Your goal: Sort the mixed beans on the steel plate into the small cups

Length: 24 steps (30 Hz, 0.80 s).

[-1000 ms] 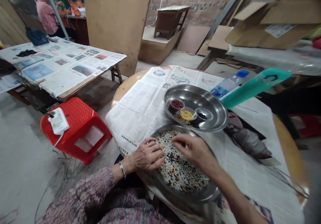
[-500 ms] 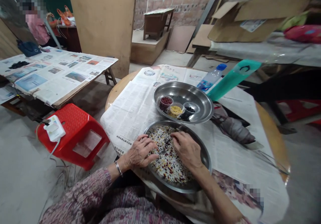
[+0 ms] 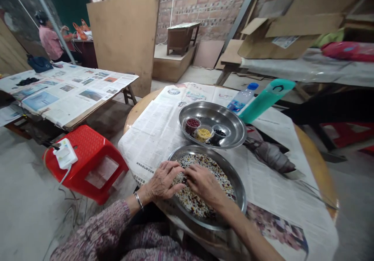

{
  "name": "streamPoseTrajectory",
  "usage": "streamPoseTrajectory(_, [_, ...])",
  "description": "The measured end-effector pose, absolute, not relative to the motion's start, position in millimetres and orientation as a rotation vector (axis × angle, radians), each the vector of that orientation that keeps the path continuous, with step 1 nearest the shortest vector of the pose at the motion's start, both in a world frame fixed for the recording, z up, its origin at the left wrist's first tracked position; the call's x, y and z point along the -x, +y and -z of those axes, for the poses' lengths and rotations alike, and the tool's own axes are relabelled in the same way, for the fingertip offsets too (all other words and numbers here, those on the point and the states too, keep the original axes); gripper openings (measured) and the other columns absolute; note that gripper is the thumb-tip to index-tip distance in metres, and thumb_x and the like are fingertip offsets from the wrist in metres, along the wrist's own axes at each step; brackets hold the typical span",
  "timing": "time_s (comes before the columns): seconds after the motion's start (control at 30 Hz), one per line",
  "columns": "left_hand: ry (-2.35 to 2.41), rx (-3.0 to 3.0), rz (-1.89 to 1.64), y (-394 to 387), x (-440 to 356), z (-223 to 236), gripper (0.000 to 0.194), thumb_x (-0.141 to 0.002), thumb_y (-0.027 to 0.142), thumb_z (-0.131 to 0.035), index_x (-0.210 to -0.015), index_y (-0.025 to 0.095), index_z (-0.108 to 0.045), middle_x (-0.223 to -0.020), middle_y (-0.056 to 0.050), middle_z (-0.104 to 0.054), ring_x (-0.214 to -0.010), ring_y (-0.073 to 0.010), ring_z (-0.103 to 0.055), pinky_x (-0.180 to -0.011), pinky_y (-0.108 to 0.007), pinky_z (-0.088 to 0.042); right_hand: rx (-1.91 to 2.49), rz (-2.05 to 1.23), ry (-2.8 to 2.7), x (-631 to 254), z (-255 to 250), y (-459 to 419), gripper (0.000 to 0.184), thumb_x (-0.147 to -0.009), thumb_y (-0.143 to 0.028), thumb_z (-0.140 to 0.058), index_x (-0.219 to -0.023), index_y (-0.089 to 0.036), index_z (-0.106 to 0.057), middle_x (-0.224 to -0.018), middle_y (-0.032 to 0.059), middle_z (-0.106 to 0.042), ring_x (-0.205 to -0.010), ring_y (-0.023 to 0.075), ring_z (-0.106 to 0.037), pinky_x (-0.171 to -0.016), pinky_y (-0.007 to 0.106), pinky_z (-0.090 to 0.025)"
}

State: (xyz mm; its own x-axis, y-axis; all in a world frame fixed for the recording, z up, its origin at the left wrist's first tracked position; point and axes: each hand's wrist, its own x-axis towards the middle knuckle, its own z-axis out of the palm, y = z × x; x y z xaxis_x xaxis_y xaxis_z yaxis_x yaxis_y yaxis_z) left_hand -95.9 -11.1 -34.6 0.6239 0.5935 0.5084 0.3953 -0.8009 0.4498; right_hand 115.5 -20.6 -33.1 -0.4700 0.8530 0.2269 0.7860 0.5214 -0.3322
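A steel basin (image 3: 241,193) in front of me holds a spread of white grains mixed with dark, red and yellow beans (image 3: 201,206). My left hand (image 3: 165,181) rests over the basin's left rim, fingers stretched and thumb apart. Close by its fingertips, my right hand (image 3: 204,185) reaches over the grains with its fingers bent together; anything between them is hidden. Just behind, a second steel basin (image 3: 233,130) holds three clear cups: red beans (image 3: 193,124), yellow beans (image 3: 203,134) and black beans (image 3: 219,132).
Newspaper (image 3: 149,136) covers the round table. Behind the basins are a plastic bottle (image 3: 242,97), a teal case (image 3: 267,99) and a grey folded umbrella-like bundle (image 3: 271,154). A red stool (image 3: 96,148) with a power strip (image 3: 64,154) stands left. One person (image 3: 51,43) sits far off.
My right hand has moved left across the grains, up to my left hand's fingertips. My left hand stays at the rim. The view has tilted up slightly.
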Motion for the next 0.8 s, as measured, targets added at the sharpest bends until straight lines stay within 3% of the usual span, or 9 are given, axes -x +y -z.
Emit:
streamPoseTrajectory(0.1, [0.791,-2.556,-0.959,-11,96,36,0.044,-0.098,0.045,-0.042,-0.129,0.014,-0.049,-0.126,-0.016,-0.054,-0.120,-0.0259,-0.049,-0.105,-0.045,-0.042,1.538,-0.143,-2.193,-143,33,-23,0.021,-0.085,-0.015,-0.047,-0.093,-0.021,-0.066,-0.096,0.0074,-0.064,-0.093,0.0203,-0.058,-0.083,0.033,-0.048])
streamPoseTrajectory(0.23, [0.793,-2.566,-0.957,-9,96,36,0.042,-0.099,0.045,-0.042,-0.127,0.014,-0.051,-0.126,-0.015,-0.054,-0.119,-0.0261,-0.050,-0.105,-0.045,-0.043,1.784,-0.034,-1.970,-154,37,-25,0.029,-0.089,-0.024,-0.046,-0.110,-0.019,-0.066,-0.109,0.0117,-0.063,-0.105,0.0257,-0.056,-0.092,0.042,-0.049])
streamPoseTrajectory(0.37, [0.795,-2.575,-0.951,-9,96,35,0.041,-0.099,0.043,-0.042,-0.125,0.013,-0.052,-0.125,-0.015,-0.055,-0.118,-0.0254,-0.051,-0.105,-0.044,-0.043,1.644,-0.295,-2.077,-137,33,-40,0.027,-0.093,-0.033,-0.048,-0.106,-0.020,-0.067,-0.101,0.0098,-0.064,-0.095,0.0222,-0.060,-0.087,0.039,-0.051])
streamPoseTrajectory(0.6, [0.818,-2.582,-0.908,-9,96,37,0.042,-0.099,0.045,-0.042,-0.123,0.014,-0.054,-0.124,-0.015,-0.057,-0.118,-0.0256,-0.052,-0.105,-0.045,-0.043,1.339,-0.732,-2.383,-114,12,-77,0.023,-0.094,-0.023,-0.048,-0.103,-0.024,-0.069,-0.094,0.0047,-0.068,-0.084,0.0158,-0.064,-0.076,0.030,-0.052])
streamPoseTrajectory(0.8, [0.795,-2.595,-0.931,-8,95,39,0.040,-0.099,0.043,-0.043,-0.123,0.013,-0.055,-0.121,-0.014,-0.059,-0.118,-0.0247,-0.053,-0.106,-0.045,-0.042,1.569,-0.423,-2.188,-138,37,-52,0.027,-0.095,-0.026,-0.045,-0.106,-0.021,-0.069,-0.103,0.0071,-0.071,-0.096,0.0200,-0.064,-0.088,0.036,-0.052])
